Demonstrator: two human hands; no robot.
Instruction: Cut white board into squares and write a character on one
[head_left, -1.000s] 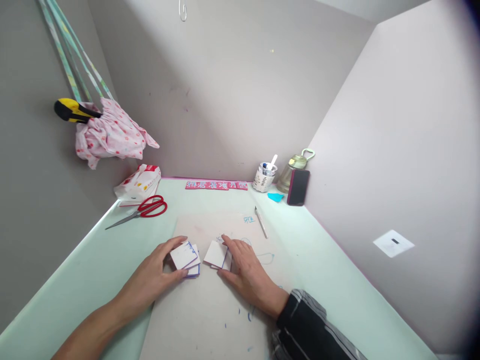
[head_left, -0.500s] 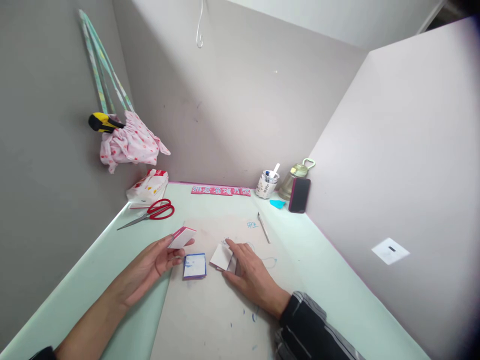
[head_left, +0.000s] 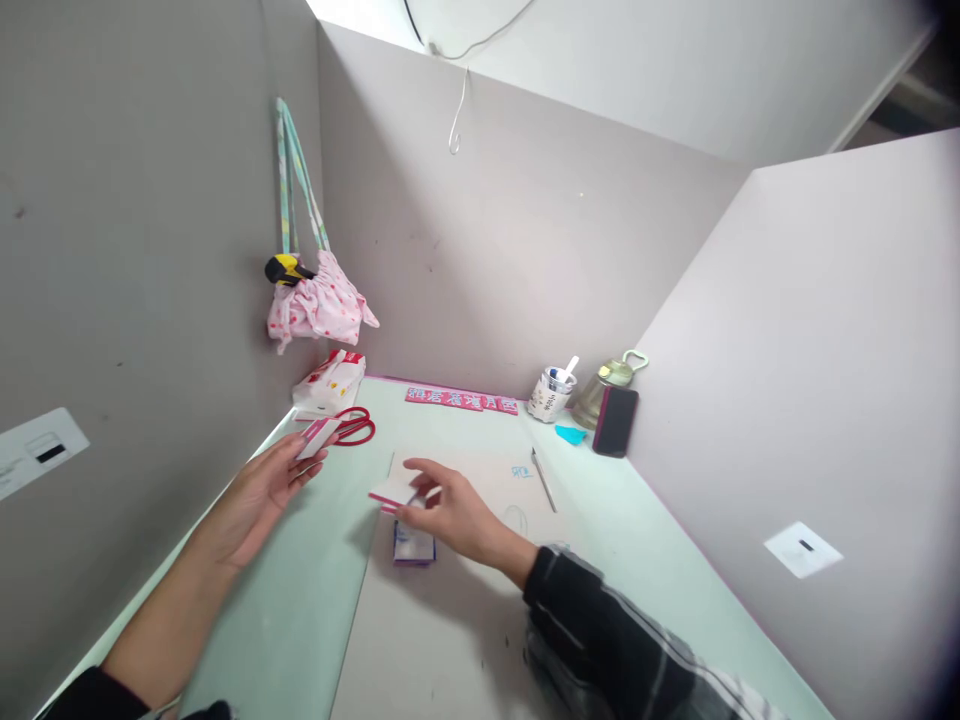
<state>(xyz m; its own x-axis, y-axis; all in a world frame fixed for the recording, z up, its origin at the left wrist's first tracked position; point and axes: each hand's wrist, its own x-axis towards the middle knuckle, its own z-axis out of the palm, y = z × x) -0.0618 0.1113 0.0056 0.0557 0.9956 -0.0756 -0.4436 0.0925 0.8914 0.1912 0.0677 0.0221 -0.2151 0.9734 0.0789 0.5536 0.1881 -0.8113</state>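
Note:
My left hand [head_left: 259, 490] is raised over the left side of the desk and pinches a small white card with a pink edge [head_left: 316, 438] at its fingertips. My right hand [head_left: 450, 512] hovers over the grey board [head_left: 442, 620] and grips another white, pink-edged card [head_left: 391, 493] between thumb and fingers. Just below that hand, a blue-edged card [head_left: 414, 546] lies flat on the board.
Red scissors [head_left: 352, 427] and a tissue pack [head_left: 328, 380] lie at the back left. A craft knife [head_left: 544, 480], pen cup [head_left: 551, 394], phone [head_left: 615, 421] and bottle [head_left: 600, 392] sit at the back right. A pink bag [head_left: 319, 303] hangs on the left partition.
My left hand carried its card away to the left. My right hand lifted a card off the board. The camera tilted up and turned left.

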